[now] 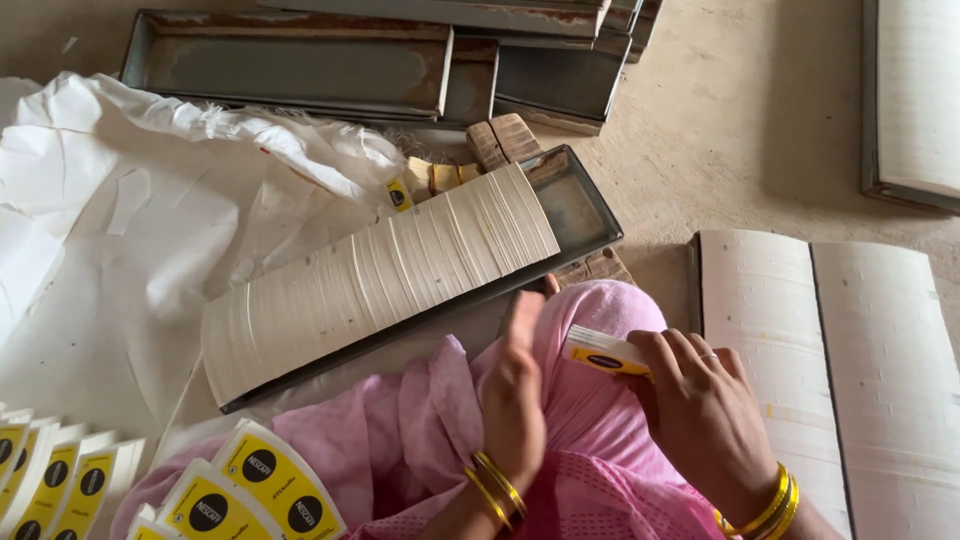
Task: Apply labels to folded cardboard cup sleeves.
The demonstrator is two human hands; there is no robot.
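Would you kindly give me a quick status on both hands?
Right hand gripping small stack of yellow-printed paper blanks. Left hand flat against stack's end. Metal tray of white blanks ahead, nothing between.

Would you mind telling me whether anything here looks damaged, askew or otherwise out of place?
The grey metal trays at the top show rust along their edges. The white sheet on the left lies crumpled and torn. The stacked paper blanks sit neatly in their tray, and the right hand holds a small stack of blanks.
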